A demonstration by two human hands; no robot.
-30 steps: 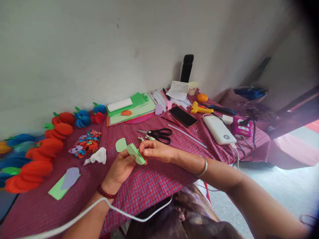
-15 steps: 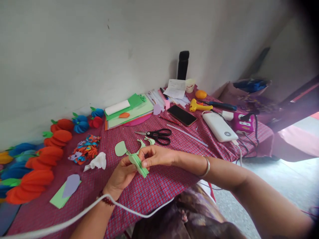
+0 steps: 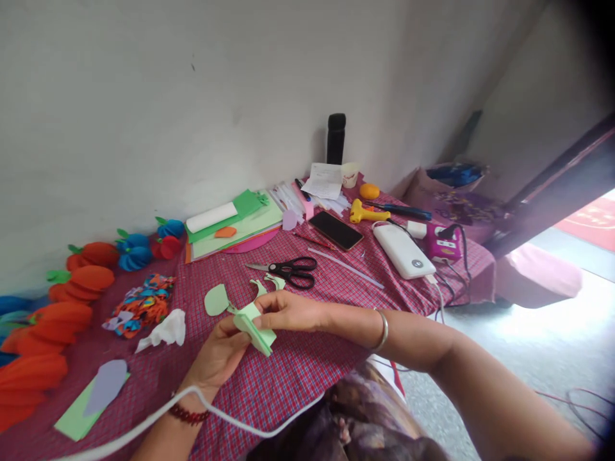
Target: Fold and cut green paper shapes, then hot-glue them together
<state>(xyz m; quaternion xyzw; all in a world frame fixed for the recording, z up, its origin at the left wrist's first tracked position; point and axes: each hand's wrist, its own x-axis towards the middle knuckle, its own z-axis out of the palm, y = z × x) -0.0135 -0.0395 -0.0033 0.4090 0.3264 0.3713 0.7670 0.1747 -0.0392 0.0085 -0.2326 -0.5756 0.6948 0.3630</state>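
Observation:
A small stack of light green paper pieces (image 3: 254,326) is held between my two hands above the checked cloth. My left hand (image 3: 223,349) pinches its left end. On the far side, my right hand (image 3: 278,310) grips the upper edge with thumb and fingers, and the sheets fan apart slightly. Just beyond lie a rounded green paper cutout (image 3: 216,299) and curved green scraps (image 3: 269,282). Black-handled scissors (image 3: 291,269) rest on the cloth behind them, blades pointing left.
Orange and blue paper pumpkins (image 3: 91,278) line the left side, near a pile of colourful scraps (image 3: 144,304) and a crumpled white tissue (image 3: 166,330). Farther back are a phone (image 3: 335,230), a yellow glue gun (image 3: 368,211) and a power bank (image 3: 403,250). A white cable (image 3: 250,428) crosses before me.
The green paper stack has turned and its sheets are spread more open between my hands. The whole view has shifted, so the table's things appear farther left and slightly lower.

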